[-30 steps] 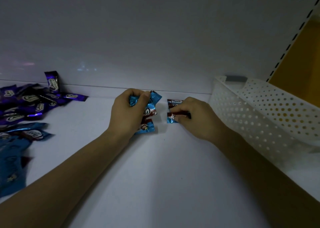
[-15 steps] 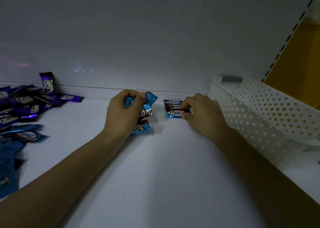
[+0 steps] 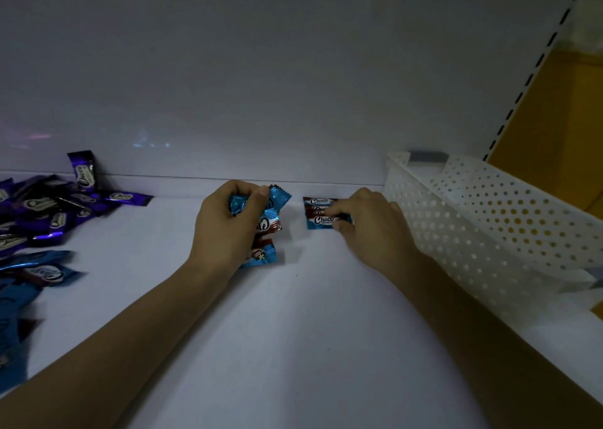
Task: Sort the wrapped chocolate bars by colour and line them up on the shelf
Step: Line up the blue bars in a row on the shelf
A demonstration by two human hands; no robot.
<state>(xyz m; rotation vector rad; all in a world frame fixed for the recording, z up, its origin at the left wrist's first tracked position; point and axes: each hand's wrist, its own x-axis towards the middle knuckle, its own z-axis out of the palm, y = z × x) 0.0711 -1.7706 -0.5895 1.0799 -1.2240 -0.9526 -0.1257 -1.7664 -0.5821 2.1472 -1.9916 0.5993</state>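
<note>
**A:** Where do the blue ones stand?

**B:** A short row of blue bars [image 3: 318, 205] lies flat on the shelf [image 3: 293, 347]. It is just left of the white basket [image 3: 489, 219], at the basket's far end by the back wall [image 3: 293, 102]. There are three or four bars, edge to edge with labels up; I can't count them surely.

**A:** What has changed in the last second?

**B:** A second ago the right hand [image 3: 372, 223] covered most of that row. It has drawn back toward the basket, so the labels now show. The front bar [image 3: 321, 221] sits squared with the others. Thumb and curled fingers pinch that bar's basket-side end.

**A:** And the other hand?

**B:** The left hand [image 3: 225, 229] is farther left of the basket than the row. It is clamped round a bunch of blue bars [image 3: 269, 229], whose lower end appears to rest on the shelf. It has hardly moved.

**A:** So what does that mean?

**B:** I'd judge one more bar has just joined the row, and the next will come from that bunch. The blue line is only begun. Loose blue bars [image 3: 42, 272] and a purple heap [image 3: 49, 210] lie well off, far left of the basket, unsorted.
</note>
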